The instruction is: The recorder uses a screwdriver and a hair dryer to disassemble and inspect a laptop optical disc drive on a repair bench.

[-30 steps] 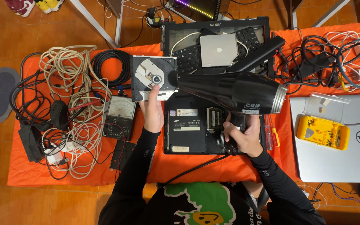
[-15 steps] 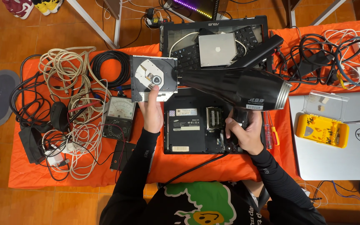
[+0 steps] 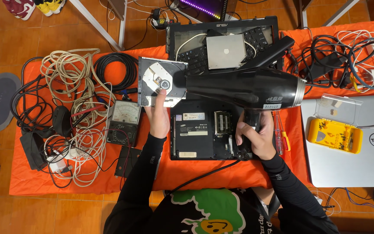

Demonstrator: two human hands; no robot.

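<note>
Your left hand [image 3: 158, 113] is clamped on the near edge of the optical disc drive [image 3: 160, 82], thumb on top, holding it just above the upper-left corner of the upturned laptop base [image 3: 204, 130]. Your right hand [image 3: 256, 136] is wrapped tight round the handle of the black blower [image 3: 243, 88], whose barrel lies across the top edge of that laptop base with its nozzle pointing left at the drive.

Handling, as a judgement:
- The drive looks light and stiff, a thin metal tray with the spindle and lens exposed in the middle. Treat that middle as fragile; keep your grip on the bare rim and metal corners, as you have it.
- The edge is thin and smooth, so it could slip; a pinch across a corner seems safest.
- The blower looks bulky and front-heavy. The handle is the only sound hold, and its cord trails off the near edge of the laptop base.

Left of the laptop base: an analog multimeter [image 3: 124, 119] and tangled cables [image 3: 72, 108]. Right of it: a screwdriver [image 3: 282, 138] and a yellow parts box [image 3: 335, 135].
</note>
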